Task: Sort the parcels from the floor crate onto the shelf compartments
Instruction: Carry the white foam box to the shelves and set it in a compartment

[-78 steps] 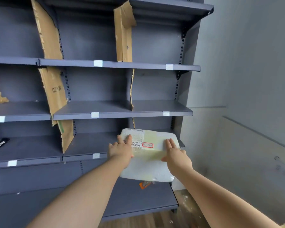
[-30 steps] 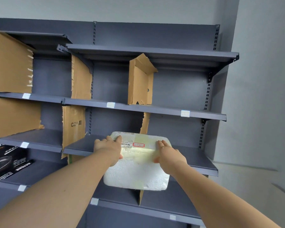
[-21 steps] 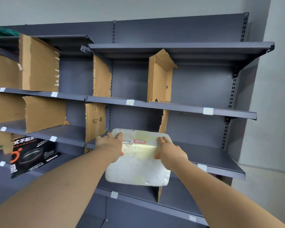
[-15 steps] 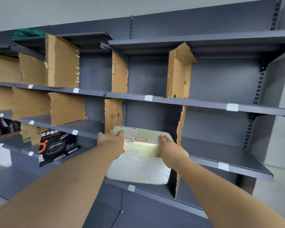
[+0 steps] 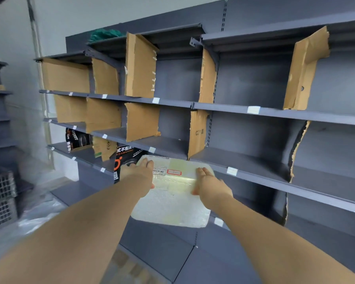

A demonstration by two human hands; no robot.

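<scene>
The label between the hands is unreadable. Left hand and right hand grip one foam parcel.

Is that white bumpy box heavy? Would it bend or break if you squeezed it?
Probably light: the white foam box looks like polystyrene. Likely stiff, since it shows straight edges between the left hand and right hand. Its grainy surface could dent or crumble if squeezed hard.
</scene>
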